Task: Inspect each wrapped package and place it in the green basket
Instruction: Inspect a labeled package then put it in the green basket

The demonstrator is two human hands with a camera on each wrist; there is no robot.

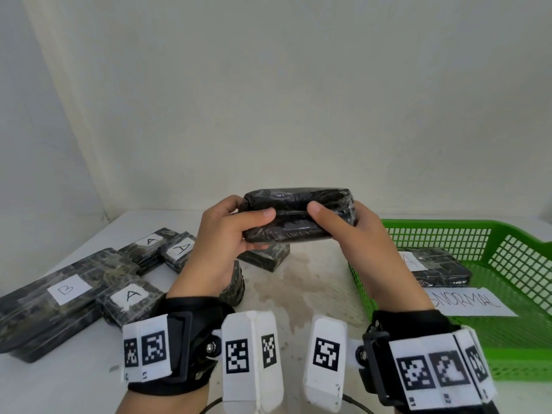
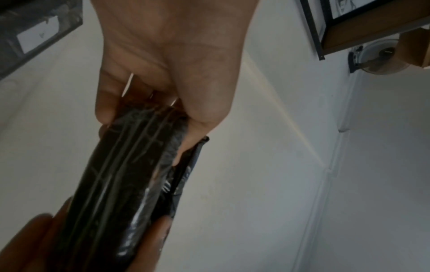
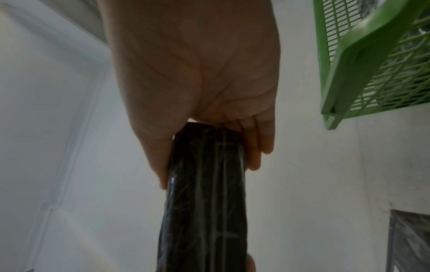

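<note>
Both hands hold one black package (image 1: pixel 298 215) wrapped in clear film, raised above the table's middle with a long edge toward me. My left hand (image 1: pixel 227 231) grips its left end, thumb on the near face. My right hand (image 1: pixel 355 231) grips the right end the same way. In the left wrist view the package (image 2: pixel 125 184) runs away from my left hand (image 2: pixel 163 73); the right wrist view shows the package (image 3: pixel 204 193) below my right hand (image 3: pixel 197 73). The green basket (image 1: pixel 507 282) stands at the right, holding one wrapped package (image 1: pixel 439 265) labelled A.
Several wrapped packages lie on the white table (image 1: pixel 298 294) at the left: a long one labelled B (image 1: pixel 53 297) and smaller ones labelled A (image 1: pixel 131 297). Another small package (image 1: pixel 264 256) sits under the held one. A paper label (image 1: pixel 475 301) lies inside the basket.
</note>
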